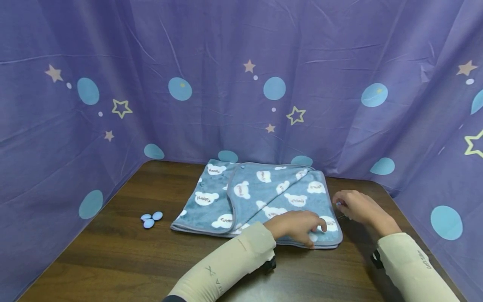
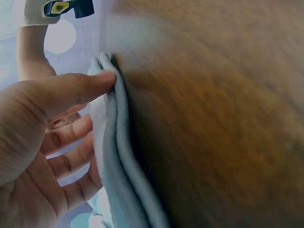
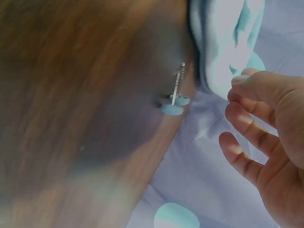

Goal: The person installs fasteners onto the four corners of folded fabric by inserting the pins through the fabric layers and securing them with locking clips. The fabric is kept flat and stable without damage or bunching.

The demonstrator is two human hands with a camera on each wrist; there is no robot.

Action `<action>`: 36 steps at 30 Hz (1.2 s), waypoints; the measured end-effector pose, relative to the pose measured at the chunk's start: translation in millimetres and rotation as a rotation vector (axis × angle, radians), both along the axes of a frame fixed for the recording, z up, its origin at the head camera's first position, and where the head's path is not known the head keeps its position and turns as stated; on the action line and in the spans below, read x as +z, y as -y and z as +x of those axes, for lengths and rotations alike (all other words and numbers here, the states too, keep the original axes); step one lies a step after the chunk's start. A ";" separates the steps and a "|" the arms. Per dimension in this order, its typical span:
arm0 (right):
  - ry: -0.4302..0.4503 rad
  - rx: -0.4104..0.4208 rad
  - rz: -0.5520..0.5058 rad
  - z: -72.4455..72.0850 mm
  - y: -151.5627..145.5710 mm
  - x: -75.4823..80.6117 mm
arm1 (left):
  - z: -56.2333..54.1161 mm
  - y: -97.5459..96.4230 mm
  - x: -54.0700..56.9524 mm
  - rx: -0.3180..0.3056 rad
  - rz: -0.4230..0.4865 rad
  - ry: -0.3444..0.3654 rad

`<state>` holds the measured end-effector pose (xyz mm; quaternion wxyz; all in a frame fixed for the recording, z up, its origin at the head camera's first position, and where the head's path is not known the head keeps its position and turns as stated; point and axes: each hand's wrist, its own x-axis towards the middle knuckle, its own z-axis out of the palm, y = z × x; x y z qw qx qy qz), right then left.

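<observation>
Folded blue bear-print fleece blanket [image 1: 264, 197], long axis left-to-right; left hand [image 1: 296, 225], fingers loose, covers its near edge; right hand [image 1: 357, 205] pinches small blue piece [image 1: 338, 204]; light-blue ovals [image 1: 149, 223] leftward.

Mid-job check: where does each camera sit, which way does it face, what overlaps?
Head: on the person's head, facing forward and down at a blue fleece blanket with white bear prints; left grip, right grip and cream sleeves show.
Left wrist: on that wrist, facing the left grip at the blanket's edge; right forearm behind.
Right wrist: on that wrist, facing the right grip, two pale-blue oval metal clips and brown wooden table.
Head and left wrist share left grip and blanket.
</observation>
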<state>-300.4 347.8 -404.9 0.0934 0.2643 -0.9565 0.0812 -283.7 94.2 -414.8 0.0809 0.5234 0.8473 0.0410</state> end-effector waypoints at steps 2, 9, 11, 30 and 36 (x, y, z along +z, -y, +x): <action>-0.005 0.001 0.000 -0.2 1.7 2.0 | 0.1 -1.8 0.3 -0.002 -0.004 0.000; -0.012 0.005 -0.001 -2.0 8.7 6.2 | 3.0 -10.9 1.8 0.002 -0.042 -0.034; -0.016 0.008 -0.003 -2.2 11.0 7.0 | 4.3 -13.8 1.8 0.009 -0.057 -0.054; -0.094 0.050 -0.024 -2.6 35.2 13.8 | 9.0 -25.6 5.1 0.071 -0.026 -0.069; -0.167 0.096 -0.030 -0.6 38.8 16.4 | -2.7 -20.7 0.1 0.061 0.085 0.050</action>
